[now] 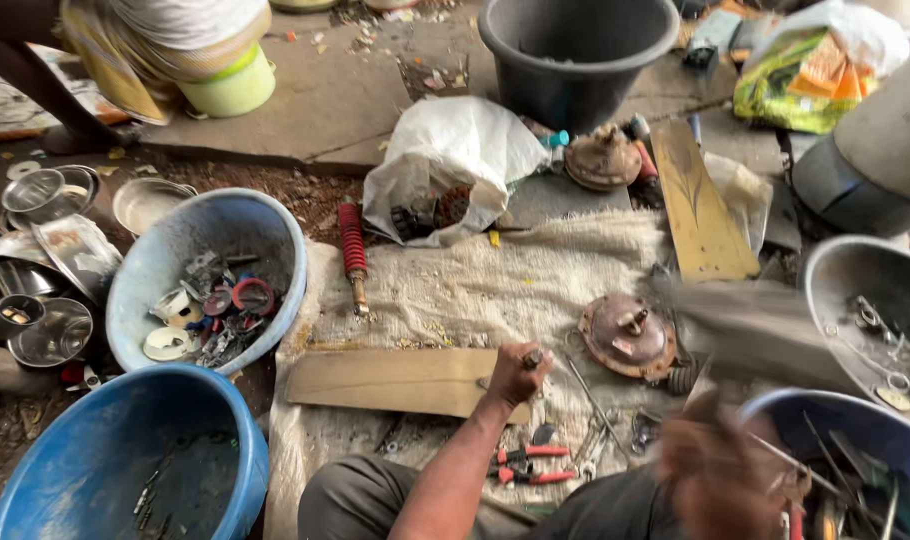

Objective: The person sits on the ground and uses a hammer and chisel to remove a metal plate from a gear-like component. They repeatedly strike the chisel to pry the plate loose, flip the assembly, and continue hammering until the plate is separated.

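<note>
left hand point(516, 372) is closed around a small metal part point(532, 357), pressed on the wooden board point(395, 381) over the sack. i see my right hand point(710, 470) too blurry to tell.

A dark plastic bucket point(578, 55) stands at the far edge of the floor. A white plastic bag point(445, 160) lies before it, a red coil spring point(352, 240) beside. Stacked steel bowls point(45, 270) crowd the left edge.
</note>
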